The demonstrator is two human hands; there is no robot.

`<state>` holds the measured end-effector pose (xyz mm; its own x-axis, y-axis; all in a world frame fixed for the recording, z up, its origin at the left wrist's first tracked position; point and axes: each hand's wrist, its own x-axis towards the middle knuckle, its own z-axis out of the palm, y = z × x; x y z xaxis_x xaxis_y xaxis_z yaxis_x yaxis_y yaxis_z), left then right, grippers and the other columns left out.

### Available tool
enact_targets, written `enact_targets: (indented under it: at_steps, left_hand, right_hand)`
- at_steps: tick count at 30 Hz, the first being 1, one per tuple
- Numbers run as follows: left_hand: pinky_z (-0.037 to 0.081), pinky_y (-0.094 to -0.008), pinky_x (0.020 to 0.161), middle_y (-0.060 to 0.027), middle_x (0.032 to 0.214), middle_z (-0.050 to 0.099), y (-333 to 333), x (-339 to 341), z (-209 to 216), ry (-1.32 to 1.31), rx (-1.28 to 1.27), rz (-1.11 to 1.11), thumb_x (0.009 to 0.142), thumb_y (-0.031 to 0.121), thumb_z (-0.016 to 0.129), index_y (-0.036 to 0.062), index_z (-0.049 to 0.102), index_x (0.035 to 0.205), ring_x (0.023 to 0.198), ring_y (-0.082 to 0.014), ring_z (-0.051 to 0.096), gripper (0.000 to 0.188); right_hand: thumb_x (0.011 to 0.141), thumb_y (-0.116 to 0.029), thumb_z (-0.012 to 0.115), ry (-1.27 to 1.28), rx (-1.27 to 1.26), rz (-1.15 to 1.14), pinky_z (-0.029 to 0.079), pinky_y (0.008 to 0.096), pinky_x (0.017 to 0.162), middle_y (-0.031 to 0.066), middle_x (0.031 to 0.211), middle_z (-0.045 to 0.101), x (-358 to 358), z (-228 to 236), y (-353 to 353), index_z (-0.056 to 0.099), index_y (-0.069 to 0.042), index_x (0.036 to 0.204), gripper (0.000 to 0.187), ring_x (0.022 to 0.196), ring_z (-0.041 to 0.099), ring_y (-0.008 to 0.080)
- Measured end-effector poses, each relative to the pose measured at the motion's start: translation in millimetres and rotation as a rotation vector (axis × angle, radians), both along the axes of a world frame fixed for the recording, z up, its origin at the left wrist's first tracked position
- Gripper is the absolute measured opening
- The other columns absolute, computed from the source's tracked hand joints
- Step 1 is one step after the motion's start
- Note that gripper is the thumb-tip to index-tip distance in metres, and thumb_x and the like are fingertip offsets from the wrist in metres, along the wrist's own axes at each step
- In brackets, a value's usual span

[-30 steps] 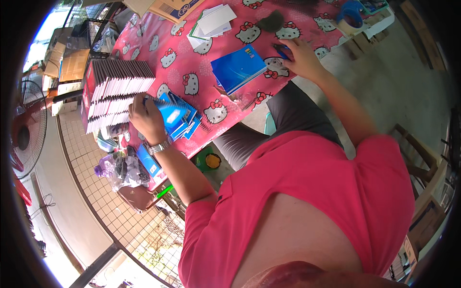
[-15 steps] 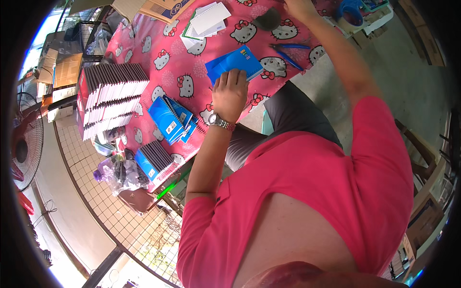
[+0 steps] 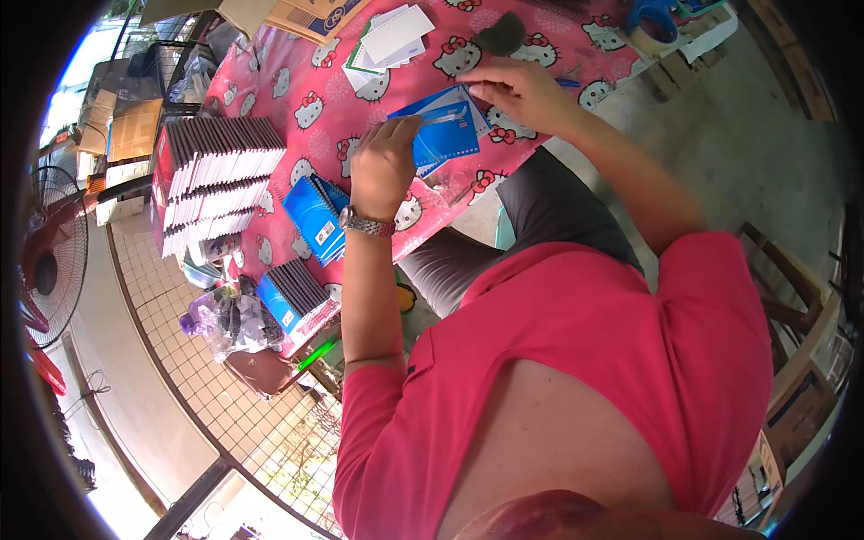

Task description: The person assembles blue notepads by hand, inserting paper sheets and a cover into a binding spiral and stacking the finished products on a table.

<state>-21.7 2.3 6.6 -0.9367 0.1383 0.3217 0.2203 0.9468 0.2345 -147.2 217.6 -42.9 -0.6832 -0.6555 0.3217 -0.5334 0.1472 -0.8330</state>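
We see the left hand (image 3: pixel 385 171) pinching a blue notebook (image 3: pixel 450 141) by its corner over the table (image 3: pixel 346 115), likely to steady it, while the right hand (image 3: pixel 533 94) sits loosely spread alongside, contact unclear.

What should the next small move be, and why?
Probably bring the right hand onto the blue booklet's right side to steady it: the left hand appears to grip only its left side, while the right hand, apparently empty, is close to its upper right corner.
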Motion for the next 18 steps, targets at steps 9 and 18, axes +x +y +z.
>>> enact_targets:
  at_steps: [9, 18]
  left_hand:
    - [0.043, -0.0455, 0.089, -0.011, 0.094, 0.061, 12.6, 3.8, -25.8, 0.154, -0.111, 0.062, 0.081, 0.006, 0.059, 0.006, 0.059, 0.108, 0.089, -0.0316, 0.058, 0.027]
    - [0.04, -0.0448, 0.087, -0.0077, 0.087, 0.059, 30.3, -0.4, -30.2, 0.215, -0.127, 0.162, 0.085, 0.028, 0.068, 0.0102, 0.059, 0.097, 0.085, -0.0281, 0.057, 0.024]
  right_hand:
    - [0.089, -0.011, 0.063, -0.062, -0.045, -0.086, 0.05, 0.0303, 0.068, 0.0083, 0.088, 0.058, 39.1, -1.6, 5.7, 0.069, -0.011, 0.11, 0.022, 0.077, 0.062, 0.0195]
    - [0.084, -0.004, 0.066, 0.084, -0.043, 0.013, 0.051, 0.032, 0.071, 0.0071, 0.096, 0.057, 26.1, 8.8, 2.7, 0.069, -0.012, 0.111, 0.028, 0.079, 0.062, 0.0213]
